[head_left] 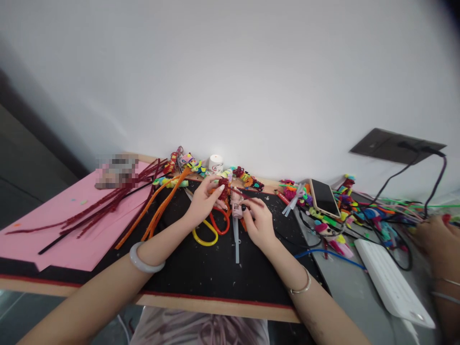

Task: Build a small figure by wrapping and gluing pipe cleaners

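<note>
Dark-red fuzzy pipe-cleaner figure (223, 188), above the black mat (201, 273): pinched in left hand (203, 201), its stem gripped by right hand (258, 223); a loose pinch could unwind the twist.

Both bare forearms reach forward and converge, the left hand (205, 200) raised with fingers curled and pinched together, the right hand (257, 221) lower just beside it, palm down, fingers bent in a pinch.
</note>
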A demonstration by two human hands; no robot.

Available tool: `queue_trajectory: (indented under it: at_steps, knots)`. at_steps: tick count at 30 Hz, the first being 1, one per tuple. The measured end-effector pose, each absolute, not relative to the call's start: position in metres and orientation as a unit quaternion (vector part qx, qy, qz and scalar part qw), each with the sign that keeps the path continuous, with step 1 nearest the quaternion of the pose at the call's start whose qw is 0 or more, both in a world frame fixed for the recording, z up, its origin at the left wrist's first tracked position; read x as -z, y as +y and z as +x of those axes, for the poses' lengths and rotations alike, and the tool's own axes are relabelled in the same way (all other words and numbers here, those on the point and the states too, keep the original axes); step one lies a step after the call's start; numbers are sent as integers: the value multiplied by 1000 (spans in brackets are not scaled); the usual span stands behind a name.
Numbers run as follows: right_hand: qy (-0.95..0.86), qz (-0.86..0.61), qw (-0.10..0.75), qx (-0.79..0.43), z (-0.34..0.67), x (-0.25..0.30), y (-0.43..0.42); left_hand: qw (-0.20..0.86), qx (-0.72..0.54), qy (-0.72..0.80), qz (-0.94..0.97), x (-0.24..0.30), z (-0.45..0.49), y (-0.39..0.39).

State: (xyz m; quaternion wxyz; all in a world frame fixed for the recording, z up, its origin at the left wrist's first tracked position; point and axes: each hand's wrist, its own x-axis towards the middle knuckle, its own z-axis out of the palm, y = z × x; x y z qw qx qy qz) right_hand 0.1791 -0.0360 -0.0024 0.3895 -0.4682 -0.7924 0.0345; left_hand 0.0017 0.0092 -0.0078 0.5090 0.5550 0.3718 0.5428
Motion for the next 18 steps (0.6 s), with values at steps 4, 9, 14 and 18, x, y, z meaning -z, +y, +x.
queue_trajectory:
  at_steps: [4, 9, 14, 18]
  knots:
    - [-817, -473, 330, -26, 172, -5, -42, 494, -574, 384, 528, 6, -2, 14]
    - [-852, -473, 224, -15, 150, -14, -55, 468, -595, 398, 517, 2, -3, 16]
    - [-877, -459, 142, -6, 129, -13, -61, 444, -604, 408, 522, -1, -10, 20]
    - [-868, -485, 104, -17, 111, -12, -57, 413, -621, 415, 521, -4, -18, 26]
